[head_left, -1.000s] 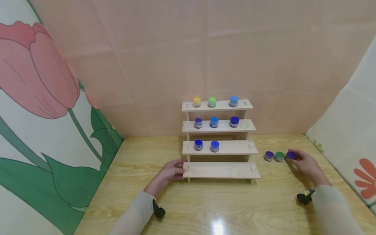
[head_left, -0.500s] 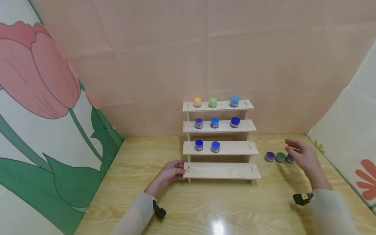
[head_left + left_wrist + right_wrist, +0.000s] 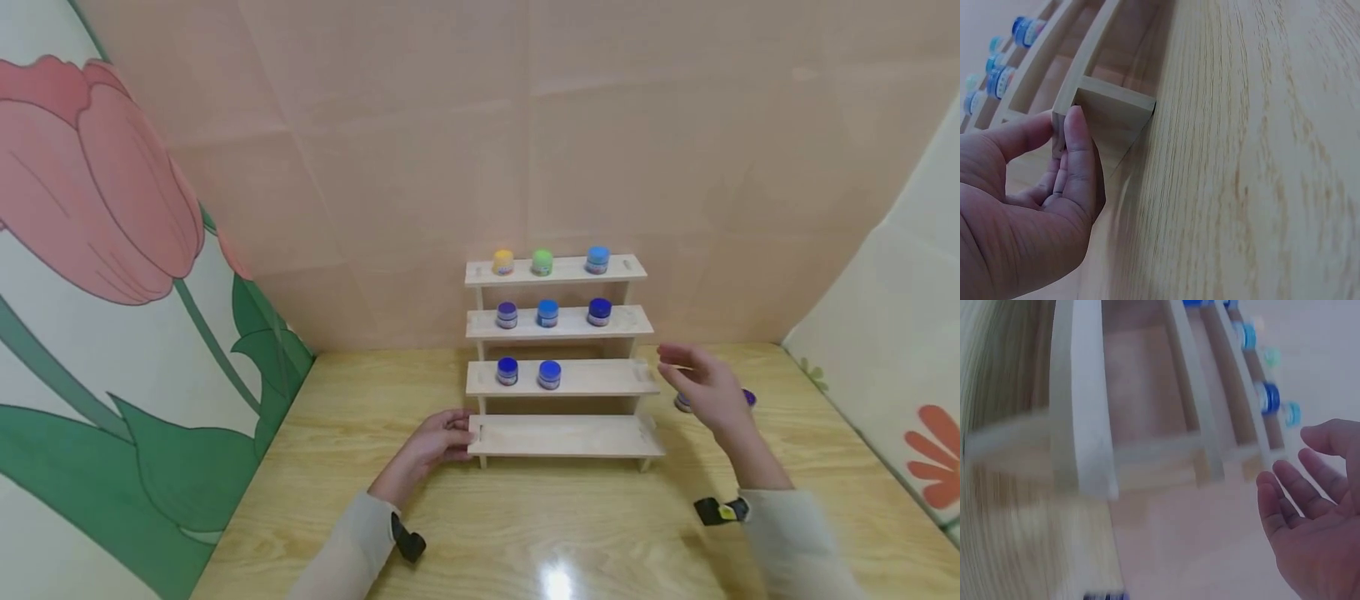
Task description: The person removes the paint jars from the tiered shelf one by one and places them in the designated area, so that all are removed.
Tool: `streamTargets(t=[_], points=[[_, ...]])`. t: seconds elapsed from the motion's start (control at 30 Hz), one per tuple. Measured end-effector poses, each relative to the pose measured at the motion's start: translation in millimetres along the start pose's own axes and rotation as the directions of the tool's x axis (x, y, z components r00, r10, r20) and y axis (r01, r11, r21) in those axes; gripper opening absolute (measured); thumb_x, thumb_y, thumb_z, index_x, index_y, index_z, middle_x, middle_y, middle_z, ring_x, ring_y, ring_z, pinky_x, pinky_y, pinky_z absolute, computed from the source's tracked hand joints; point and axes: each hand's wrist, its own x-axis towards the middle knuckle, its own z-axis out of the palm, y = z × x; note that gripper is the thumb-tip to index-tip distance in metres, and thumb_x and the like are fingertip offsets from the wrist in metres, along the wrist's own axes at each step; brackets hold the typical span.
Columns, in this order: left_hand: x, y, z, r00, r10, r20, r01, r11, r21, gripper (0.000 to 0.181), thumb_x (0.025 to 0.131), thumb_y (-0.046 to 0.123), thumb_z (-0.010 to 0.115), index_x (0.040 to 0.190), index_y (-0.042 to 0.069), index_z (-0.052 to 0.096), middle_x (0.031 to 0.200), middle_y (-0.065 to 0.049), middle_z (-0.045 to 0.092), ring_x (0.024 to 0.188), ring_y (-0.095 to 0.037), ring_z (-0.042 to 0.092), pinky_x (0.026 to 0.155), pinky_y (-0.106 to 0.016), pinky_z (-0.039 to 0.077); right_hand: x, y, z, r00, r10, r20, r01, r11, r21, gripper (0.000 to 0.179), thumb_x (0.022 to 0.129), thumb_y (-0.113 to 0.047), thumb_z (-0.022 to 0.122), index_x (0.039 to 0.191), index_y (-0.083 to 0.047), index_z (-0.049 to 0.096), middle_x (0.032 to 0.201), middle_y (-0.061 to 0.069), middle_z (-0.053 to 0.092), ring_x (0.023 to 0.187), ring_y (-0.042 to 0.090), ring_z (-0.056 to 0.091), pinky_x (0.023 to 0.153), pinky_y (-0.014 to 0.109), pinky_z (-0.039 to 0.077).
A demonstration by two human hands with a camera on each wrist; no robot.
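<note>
A four-tier wooden display stand (image 3: 566,435) holds small paint jars on its upper three boards. My left hand (image 3: 438,437) pinches the left end of the lowest board; in the left wrist view thumb and fingers (image 3: 1082,156) press its two faces. My right hand (image 3: 705,387) is raised beside the stand's right end, fingers loosely bent around nothing. The right wrist view shows the same empty hand (image 3: 1316,506). Partly behind it, on the table, stand a purple-lidded jar (image 3: 682,402) and another dark-lidded jar (image 3: 749,398); the green-lidded one is hidden.
Yellow (image 3: 503,262), green (image 3: 542,262) and light blue (image 3: 597,260) jars stand on the top board. Three blue or purple jars occupy the second, two blue ones (image 3: 550,375) the third. The wooden table (image 3: 480,533) meets a pink backdrop (image 3: 405,167) behind the stand.
My right hand has let go of the rightmost table jar, lifted, and moved left toward the stand, passing in front of the jars. My left hand has stayed on the board.
</note>
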Motion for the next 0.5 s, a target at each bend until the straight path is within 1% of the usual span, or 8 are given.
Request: streamTargets(t=[0.03, 0.07, 0.17, 0.27, 0.33, 0.43, 0.5], points=[[0.2, 0.0, 0.2, 1.000, 0.000, 0.000, 0.000, 1.000, 0.001, 0.056, 0.091, -0.003, 0.068, 0.144, -0.003, 0.049, 0.108, -0.008, 0.053, 0.086, -0.019, 0.062, 0.070, -0.028, 0.061, 0.9, -4, 4, 1.000, 0.003, 0.009, -0.003, 1.000, -0.001, 0.042, 0.102, -0.023, 0.063, 0.135, 0.002, 0.059, 0.126, 0.019, 0.064, 0.099, -0.014, 0.054, 0.083, 0.001, 0.044], [0.5, 0.0, 0.3, 1.000, 0.001, 0.000, -0.001, 1.000, 0.000, 0.056, 0.091, -0.003, 0.068, 0.144, -0.004, 0.049, 0.108, -0.008, 0.053, 0.086, -0.019, 0.062, 0.070, -0.027, 0.061, 1.9, -7, 7, 1.000, 0.007, 0.016, -0.007, 1.000, 0.000, 0.042, 0.102, -0.024, 0.063, 0.135, 0.002, 0.059, 0.128, 0.023, 0.063, 0.101, -0.013, 0.053, 0.084, 0.001, 0.044], [1.2, 0.0, 0.5, 1.000, 0.005, -0.004, -0.005, 1.000, 0.002, 0.055, 0.091, -0.003, 0.068, 0.143, -0.004, 0.049, 0.108, -0.009, 0.054, 0.086, -0.020, 0.062, 0.070, -0.027, 0.061, 4.2, -17, 18, 0.999, 0.028, 0.037, -0.028, 1.000, 0.001, 0.043, 0.102, -0.027, 0.062, 0.136, 0.000, 0.058, 0.129, 0.023, 0.063, 0.107, -0.002, 0.056, 0.086, 0.000, 0.042], [1.7, -0.4, 0.7, 1.000, 0.012, -0.008, -0.012, 1.000, 0.006, 0.055, 0.091, -0.004, 0.068, 0.143, -0.004, 0.049, 0.109, -0.009, 0.054, 0.085, -0.020, 0.063, 0.070, -0.027, 0.061, 5.5, -25, 28, 0.998, 0.042, 0.053, -0.043, 0.999, 0.015, 0.043, 0.102, -0.027, 0.061, 0.136, -0.001, 0.058, 0.129, 0.022, 0.063, 0.115, 0.017, 0.059, 0.087, 0.001, 0.041], [1.4, -0.8, 1.2, 1.000, 0.011, -0.010, -0.011, 1.000, 0.008, 0.055, 0.090, -0.004, 0.068, 0.143, -0.004, 0.049, 0.108, -0.009, 0.054, 0.084, -0.020, 0.062, 0.069, -0.027, 0.061, 6.1, -31, 34, 0.996, 0.051, 0.072, -0.053, 0.998, 0.026, 0.042, 0.103, -0.026, 0.061, 0.136, -0.001, 0.057, 0.130, 0.021, 0.062, 0.119, 0.027, 0.058, 0.088, 0.002, 0.042], [1.0, -1.4, 2.0, 1.000, 0.007, -0.014, -0.007, 1.000, 0.004, 0.056, 0.090, -0.004, 0.068, 0.143, -0.004, 0.049, 0.107, -0.009, 0.053, 0.084, -0.019, 0.062, 0.069, -0.027, 0.061, 7.5, -38, 44, 0.993, 0.061, 0.101, -0.066, 0.997, 0.043, 0.041, 0.103, -0.024, 0.061, 0.136, -0.001, 0.056, 0.131, 0.021, 0.062, 0.121, 0.033, 0.057, 0.090, 0.005, 0.043], [0.8, -1.4, 2.4, 1.000, 0.007, -0.019, -0.007, 1.000, 0.002, 0.055, 0.090, -0.005, 0.068, 0.143, -0.004, 0.050, 0.106, -0.008, 0.052, 0.083, -0.019, 0.062, 0.069, -0.027, 0.061, 9.5, -41, 51, 0.991, 0.062, 0.115, -0.070, 0.996, 0.061, 0.041, 0.102, -0.022, 0.062, 0.136, -0.001, 0.056, 0.132, 0.021, 0.061, 0.122, 0.034, 0.057, 0.094, 0.011, 0.047]])
